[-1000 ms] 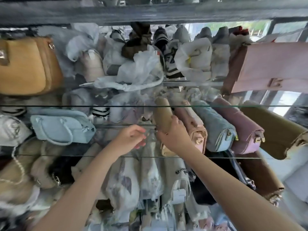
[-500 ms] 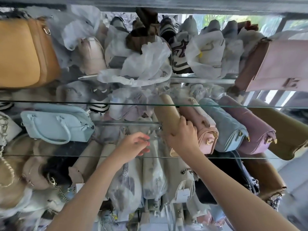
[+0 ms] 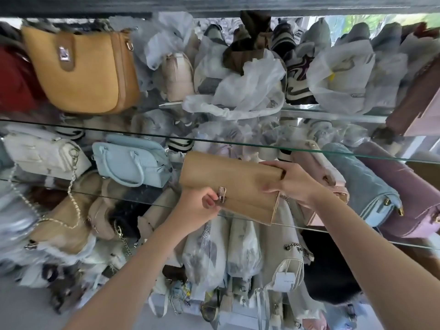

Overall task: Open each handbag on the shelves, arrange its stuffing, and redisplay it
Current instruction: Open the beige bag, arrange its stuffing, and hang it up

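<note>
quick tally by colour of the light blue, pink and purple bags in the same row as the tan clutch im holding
light blue bags: 2
pink bag: 1
purple bag: 1
total: 4

hang tag (image 3: 285, 281): white, lower middle; foliage (image 3: 342, 21): green, top right; floor (image 3: 21, 313): grey, bottom left

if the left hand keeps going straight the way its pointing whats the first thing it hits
The metal clasp on the tan clutch. The left hand points up and to the right, and its fingertips appear to pinch the clasp, so going on would likely just press into the clutch's flap.
</note>
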